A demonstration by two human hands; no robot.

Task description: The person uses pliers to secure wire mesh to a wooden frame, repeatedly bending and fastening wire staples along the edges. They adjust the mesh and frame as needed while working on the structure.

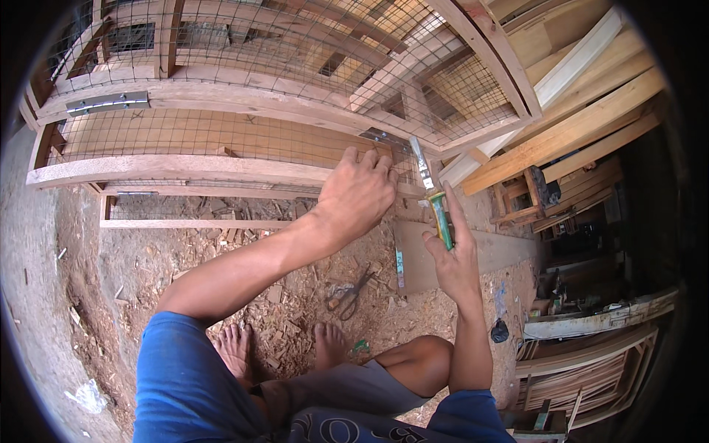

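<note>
My right hand (459,266) grips a hand tool by its green and yellow handle (441,221), with a finger stretched along it. The tool's flat metal blade (422,162) points up and away, beside a dark metal hinge (384,136). My left hand (358,188) is closed, its fingers curled down at the right end of a wooden rail (199,167) on a mesh-covered frame. Whatever its fingertips hold or press is hidden. Wire mesh (244,136) covers the openings of the wooden frame, and a second hinge (107,102) sits at the far left.
Black-handled scissors (348,295) lie among wood shavings by my bare feet (329,343). A blue-green strip (399,267) lies by a flat board (473,255). Long planks (569,129) are stacked at the right. Crumpled plastic (88,396) lies lower left.
</note>
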